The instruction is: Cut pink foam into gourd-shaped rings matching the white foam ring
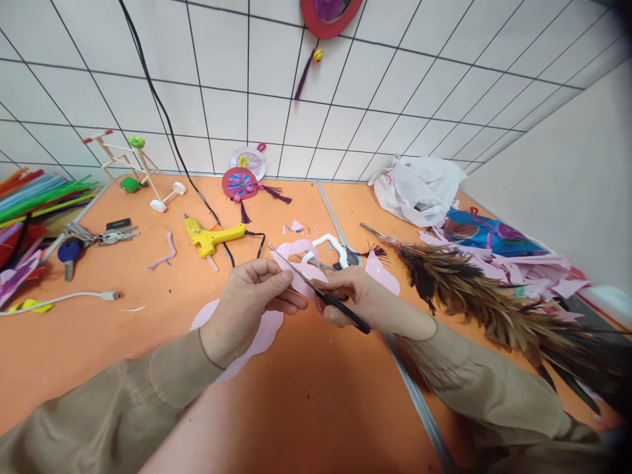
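Note:
My left hand [249, 303] is closed, pinching a piece of pink paper [300, 276] above the orange table [148, 329]. My right hand [363, 297] grips black-handled scissors [326, 297], whose blades run up-left across the pink paper toward the left hand's fingers. A larger scalloped pink paper shape [264, 332] lies flat on the table under my left hand. More pink offcuts [382, 273] lie just behind my right hand.
A yellow glue gun [210, 238] with a black cord lies behind the hands. Keys [99, 235], a white cable [74, 297] and pipe cleaners [34, 194] are at left. A feather duster [488, 299], plastic bag [419, 187] and paper scraps sit at right. Round paper crafts [241, 181] lean at the wall.

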A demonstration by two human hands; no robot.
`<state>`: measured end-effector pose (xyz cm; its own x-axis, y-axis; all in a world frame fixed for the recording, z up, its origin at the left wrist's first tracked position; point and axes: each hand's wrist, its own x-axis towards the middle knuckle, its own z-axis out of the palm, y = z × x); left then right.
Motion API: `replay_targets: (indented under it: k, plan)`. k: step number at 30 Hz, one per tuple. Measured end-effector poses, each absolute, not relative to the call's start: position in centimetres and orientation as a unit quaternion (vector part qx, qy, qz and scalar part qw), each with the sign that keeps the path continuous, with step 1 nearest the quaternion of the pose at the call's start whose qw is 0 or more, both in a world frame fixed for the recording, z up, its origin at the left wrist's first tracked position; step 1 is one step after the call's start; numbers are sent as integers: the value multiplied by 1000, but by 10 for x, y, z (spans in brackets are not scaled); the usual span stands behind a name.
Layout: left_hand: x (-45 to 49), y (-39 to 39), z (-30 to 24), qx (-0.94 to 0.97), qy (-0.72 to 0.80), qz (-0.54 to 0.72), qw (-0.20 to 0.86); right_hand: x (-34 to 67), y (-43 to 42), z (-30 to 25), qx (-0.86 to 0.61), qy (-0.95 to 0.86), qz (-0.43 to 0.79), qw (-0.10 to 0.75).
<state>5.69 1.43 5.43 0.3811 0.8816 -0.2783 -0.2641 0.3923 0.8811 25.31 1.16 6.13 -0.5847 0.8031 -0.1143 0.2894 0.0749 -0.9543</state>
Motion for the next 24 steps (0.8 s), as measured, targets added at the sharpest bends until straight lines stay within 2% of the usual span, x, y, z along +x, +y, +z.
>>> replay_targets:
  k: [24]
  plan:
    - [56, 15, 55, 377, 391, 389, 745, 251, 11, 61, -406, -675, 571, 232]
